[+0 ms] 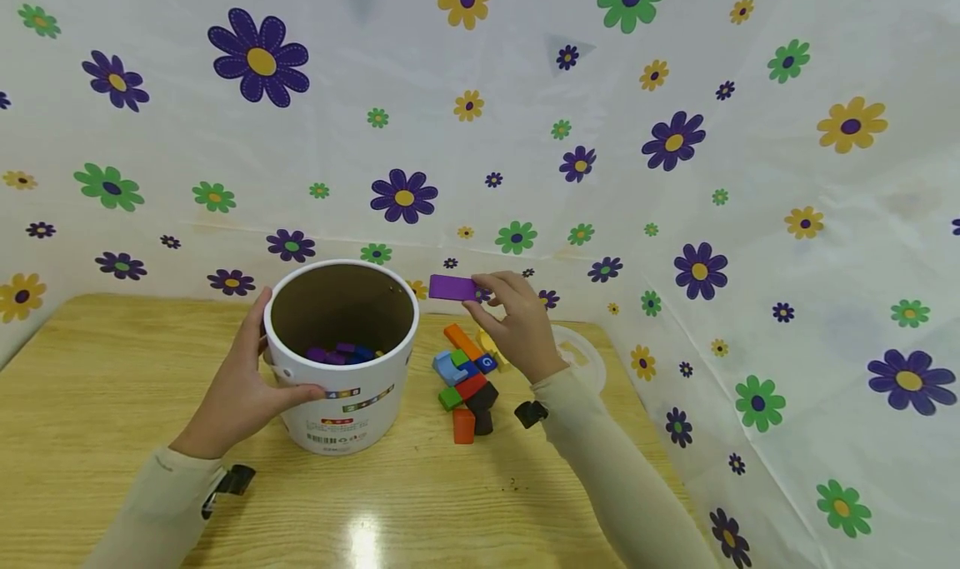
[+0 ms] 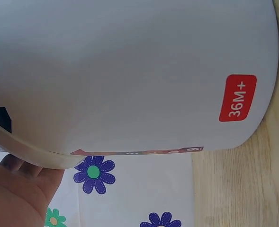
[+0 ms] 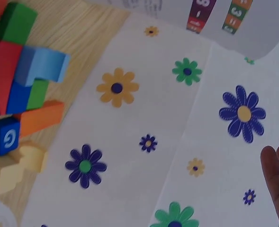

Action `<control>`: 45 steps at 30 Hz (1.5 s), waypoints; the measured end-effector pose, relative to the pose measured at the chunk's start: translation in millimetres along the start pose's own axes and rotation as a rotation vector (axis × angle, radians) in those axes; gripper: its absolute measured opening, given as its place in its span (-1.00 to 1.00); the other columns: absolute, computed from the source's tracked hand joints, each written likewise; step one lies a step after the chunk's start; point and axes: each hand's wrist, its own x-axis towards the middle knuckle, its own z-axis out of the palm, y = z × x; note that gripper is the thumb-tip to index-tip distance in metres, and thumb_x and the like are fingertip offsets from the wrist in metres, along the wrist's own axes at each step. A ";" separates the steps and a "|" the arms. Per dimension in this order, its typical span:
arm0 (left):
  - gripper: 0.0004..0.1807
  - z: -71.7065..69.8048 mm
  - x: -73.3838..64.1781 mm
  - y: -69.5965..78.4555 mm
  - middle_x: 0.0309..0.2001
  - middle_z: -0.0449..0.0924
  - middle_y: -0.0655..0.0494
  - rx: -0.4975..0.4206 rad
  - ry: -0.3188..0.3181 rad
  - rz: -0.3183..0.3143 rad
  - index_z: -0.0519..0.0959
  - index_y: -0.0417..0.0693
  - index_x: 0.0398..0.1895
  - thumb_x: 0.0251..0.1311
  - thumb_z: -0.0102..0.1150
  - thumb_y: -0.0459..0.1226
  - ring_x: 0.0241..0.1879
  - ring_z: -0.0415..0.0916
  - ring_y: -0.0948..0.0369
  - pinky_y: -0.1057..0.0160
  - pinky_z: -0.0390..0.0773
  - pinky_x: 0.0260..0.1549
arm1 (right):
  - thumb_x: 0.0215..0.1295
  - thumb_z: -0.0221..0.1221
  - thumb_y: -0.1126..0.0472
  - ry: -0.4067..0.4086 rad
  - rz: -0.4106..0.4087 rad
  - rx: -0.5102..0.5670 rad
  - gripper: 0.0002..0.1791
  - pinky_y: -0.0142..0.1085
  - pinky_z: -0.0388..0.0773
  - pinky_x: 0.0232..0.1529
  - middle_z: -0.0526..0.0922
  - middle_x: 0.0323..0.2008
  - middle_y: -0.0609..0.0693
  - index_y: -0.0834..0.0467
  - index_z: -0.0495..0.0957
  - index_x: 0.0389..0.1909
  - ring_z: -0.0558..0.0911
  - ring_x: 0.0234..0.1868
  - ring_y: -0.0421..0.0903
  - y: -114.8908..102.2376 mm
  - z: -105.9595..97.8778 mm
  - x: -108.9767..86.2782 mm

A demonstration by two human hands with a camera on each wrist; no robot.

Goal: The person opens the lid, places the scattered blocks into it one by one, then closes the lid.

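My left hand (image 1: 238, 377) holds a white bucket (image 1: 360, 423) at its left side, thumb along the printed front and fingers round by the rim. Purple and blue blocks (image 1: 341, 356) lie at the bottom inside. To the right of the rim, my right hand (image 1: 519, 323) pinches one end of a flat purple block (image 1: 450, 287) between thumb and fingers, raised above the table. In the left wrist view, the bucket's wall (image 2: 144, 85) fills most of the picture. Only the fingers (image 3: 274, 175) and an edge of the purple block show in the right wrist view.
Several loose blocks lie heaped right of the bucket, among them an orange bar (image 1: 463, 341), a red block (image 1: 471, 386) and a blue block marked G (image 3: 5, 135). A white lid (image 1: 595, 367) lies behind the right wrist. Flowered sheeting (image 1: 480, 161) rises behind the wooden table (image 1: 97, 419).
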 end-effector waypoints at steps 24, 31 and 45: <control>0.56 0.9 -0.5 0.3 0.65 -0.07 0.01 -0.003 -0.002 -0.001 -0.34 0.50 0.67 -0.15 0.73 -0.21 0.45 0.15 -0.28 -0.66 0.30 0.14 | 0.33 0.41 0.14 -0.160 -0.119 0.093 -0.62 -0.47 0.60 0.14 0.70 0.02 0.02 0.19 0.68 0.12 0.64 0.06 -0.11 -60.8 48.4 33.7; 0.55 0.7 -1.0 1.1 0.64 -0.06 -0.01 0.008 0.001 0.000 -0.34 0.48 0.68 -0.14 0.73 -0.20 0.42 0.18 -0.27 -0.65 0.32 0.12 | 0.32 0.42 0.11 -0.249 -0.129 0.127 -0.62 -0.51 0.52 0.24 0.70 0.04 -0.01 0.16 0.69 0.10 0.63 0.12 -0.12 -71.9 52.8 45.3; 0.53 -0.7 -1.5 0.8 0.64 -0.06 -0.02 0.017 -0.001 -0.003 -0.34 0.52 0.67 -0.12 0.72 -0.18 0.43 0.17 -0.30 -0.65 0.32 0.12 | 0.34 0.40 0.17 -0.325 -0.106 0.227 -0.66 -0.51 0.52 0.26 0.72 0.04 0.01 0.19 0.69 0.08 0.65 0.12 -0.11 -74.3 51.5 47.5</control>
